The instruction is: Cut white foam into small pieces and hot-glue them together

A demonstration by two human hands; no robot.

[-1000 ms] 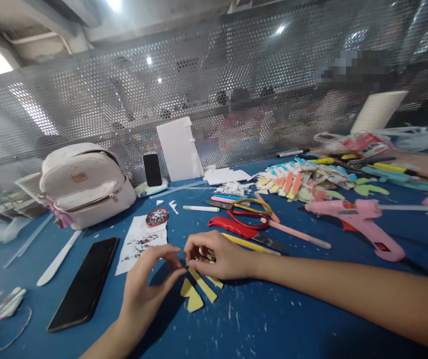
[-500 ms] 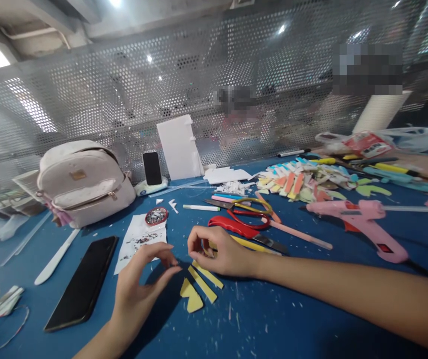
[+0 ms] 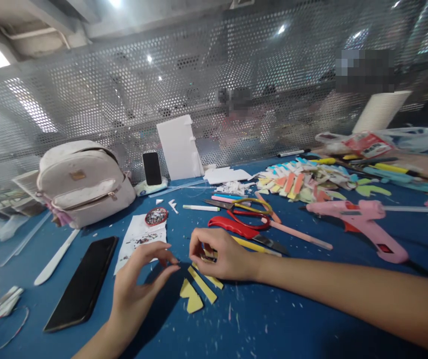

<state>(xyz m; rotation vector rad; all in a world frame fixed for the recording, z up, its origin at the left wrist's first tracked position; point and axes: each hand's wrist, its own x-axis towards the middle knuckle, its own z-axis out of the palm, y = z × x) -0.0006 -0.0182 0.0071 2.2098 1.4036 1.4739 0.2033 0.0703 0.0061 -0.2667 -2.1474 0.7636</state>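
My left hand (image 3: pixel 139 276) hovers over the blue table, its thumb and fingers curved toward each other with a small gap and nothing visible between the tips. Close to its right, my right hand (image 3: pixel 223 254) has its fingers curled closed. Something small and shiny shows inside the curl, too hidden to name. Just below the right hand lie yellow strips (image 3: pixel 203 284) and a cut yellow piece (image 3: pixel 191 295). Behind the left hand, a white paper sheet (image 3: pixel 131 244) with loose glittery bits bears a red-rimmed round dish (image 3: pixel 156 216) of glitter.
Behind my right hand lie red-handled scissors (image 3: pixel 236 228), yellow-handled scissors (image 3: pixel 254 203) and a pen (image 3: pixel 201 208). To the right are a pink glue gun (image 3: pixel 356 219) and a paper-strip pile (image 3: pixel 296 179). A black phone (image 3: pixel 82 284), white knife (image 3: pixel 57 257) and backpack (image 3: pixel 84 184) stand left.
My right hand has shifted slightly right and down, and its fingers have turned a little, showing more of the shiny thing. My left hand has barely moved.
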